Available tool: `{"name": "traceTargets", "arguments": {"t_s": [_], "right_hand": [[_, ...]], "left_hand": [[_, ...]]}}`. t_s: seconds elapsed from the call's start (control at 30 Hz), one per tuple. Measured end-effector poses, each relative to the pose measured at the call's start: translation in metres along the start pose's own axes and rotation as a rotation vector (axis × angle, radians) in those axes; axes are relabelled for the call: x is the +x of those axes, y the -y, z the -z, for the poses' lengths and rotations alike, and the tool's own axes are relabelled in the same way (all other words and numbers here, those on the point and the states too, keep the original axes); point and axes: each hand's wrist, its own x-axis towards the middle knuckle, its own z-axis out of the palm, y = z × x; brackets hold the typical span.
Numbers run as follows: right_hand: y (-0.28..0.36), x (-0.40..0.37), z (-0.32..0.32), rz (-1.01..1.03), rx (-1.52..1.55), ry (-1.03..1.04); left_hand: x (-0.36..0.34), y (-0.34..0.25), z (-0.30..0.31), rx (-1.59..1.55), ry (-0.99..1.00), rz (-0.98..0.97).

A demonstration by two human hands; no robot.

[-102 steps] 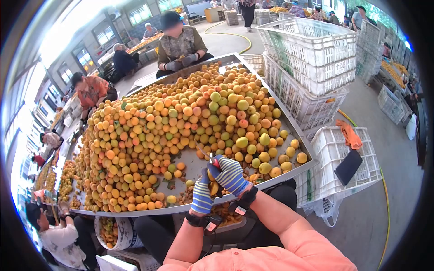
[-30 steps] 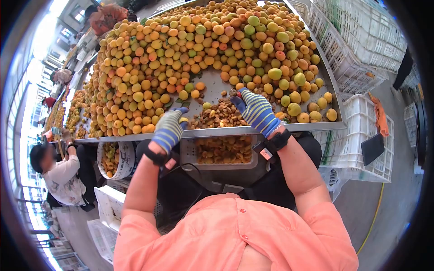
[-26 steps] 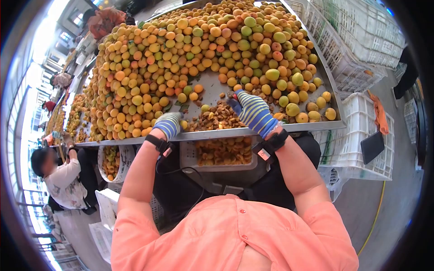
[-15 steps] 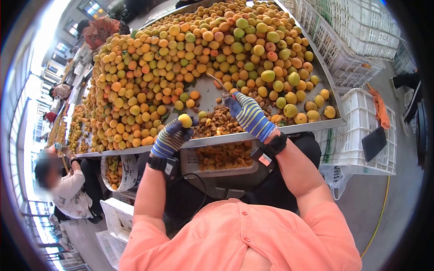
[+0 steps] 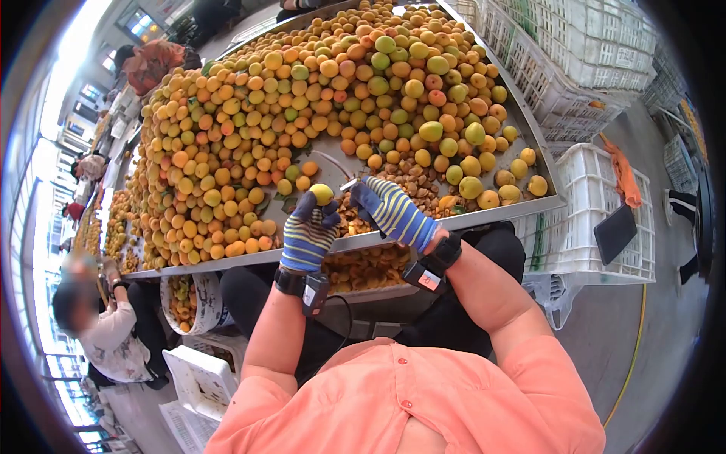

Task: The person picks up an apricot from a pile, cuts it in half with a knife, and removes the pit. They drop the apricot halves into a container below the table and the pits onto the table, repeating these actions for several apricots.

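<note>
My left hand (image 5: 308, 233), in a blue and yellow striped glove, holds a yellow apricot (image 5: 322, 194) at its fingertips near the front edge of the metal table (image 5: 484, 217). Just right of it, my right hand (image 5: 389, 208), gloved alike, is closed on a thin tool (image 5: 349, 184), whose tip lies close to the apricot. Brown pits and scraps (image 5: 408, 175) lie behind my right hand. A big heap of apricots (image 5: 249, 144) spreads over the table. Below the edge, a crate (image 5: 368, 295) holds apricot pieces.
White plastic crates (image 5: 582, 60) are stacked at the right, with an orange cloth (image 5: 622, 172) and a dark tablet (image 5: 615, 233) on a lower one. A white bucket (image 5: 208, 303) and a white bin (image 5: 198, 378) stand at left. A co-worker (image 5: 113, 340) sits far left.
My hands have come closer together, the left moving right with the apricot. The tool in my right hand has come near the fruit. The whole view has shifted slightly.
</note>
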Motion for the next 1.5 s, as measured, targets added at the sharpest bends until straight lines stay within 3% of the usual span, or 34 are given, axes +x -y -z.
{"name": "traceTargets", "arguments": {"t_s": [0.07, 0.17, 0.2, 0.3, 0.37, 0.43, 0.63, 0.67, 0.77, 0.8, 0.9, 1.2, 1.37, 1.4, 1.5], "right_hand": [[0.0, 0.001, 0.0, 0.02, -0.023, -0.018], [0.005, 0.0, 0.0, 0.053, -0.101, -0.062], [0.009, 0.0, -0.001, 0.042, -0.116, -0.071], [-0.004, 0.005, -0.002, 0.132, -0.087, -0.163], [-0.009, 0.009, 0.001, 0.055, -0.015, -0.137], [-0.006, 0.008, 0.002, 0.055, 0.004, -0.14], [0.004, 0.004, 0.003, 0.077, -0.132, -0.139], [-0.01, 0.006, 0.0, 0.195, -0.198, -0.192], [0.01, 0.004, 0.002, 0.051, -0.194, -0.154], [0.008, 0.006, 0.001, 0.113, -0.287, -0.192], [0.014, 0.004, 0.0, 0.045, -0.407, -0.189], [-0.008, 0.015, -0.017, 0.036, -0.234, -0.238], [-0.012, 0.021, -0.023, 0.034, -0.138, -0.266], [-0.012, 0.026, -0.028, 0.185, -0.142, -0.35], [0.001, 0.026, -0.01, -0.714, 0.903, 0.025]], "left_hand": [[0.01, 0.005, 0.002, -0.116, 0.182, 0.042], [0.003, 0.013, -0.027, -0.084, 0.063, -0.026], [0.005, 0.013, -0.028, -0.115, 0.18, 0.029], [0.005, 0.015, -0.033, 0.045, 0.142, 0.014], [0.01, 0.019, -0.021, 0.144, 0.168, 0.004], [0.01, 0.015, -0.017, 0.155, 0.315, 0.057], [0.023, 0.02, -0.01, 0.123, 0.289, 0.009], [0.023, 0.02, -0.012, 0.148, 0.263, 0.001], [0.026, 0.02, -0.012, 0.198, 0.265, -0.019], [0.027, 0.021, -0.015, 0.241, 0.222, -0.055], [0.027, 0.025, -0.022, 0.355, 0.145, -0.135], [0.033, 0.015, -0.02, 0.598, 0.109, -0.187], [0.042, 0.014, -0.021, 0.921, 0.098, -0.386], [0.044, 0.013, -0.02, 0.948, 0.11, -0.403], [0.048, 0.011, -0.018, 0.79, 0.134, -0.315]]}}
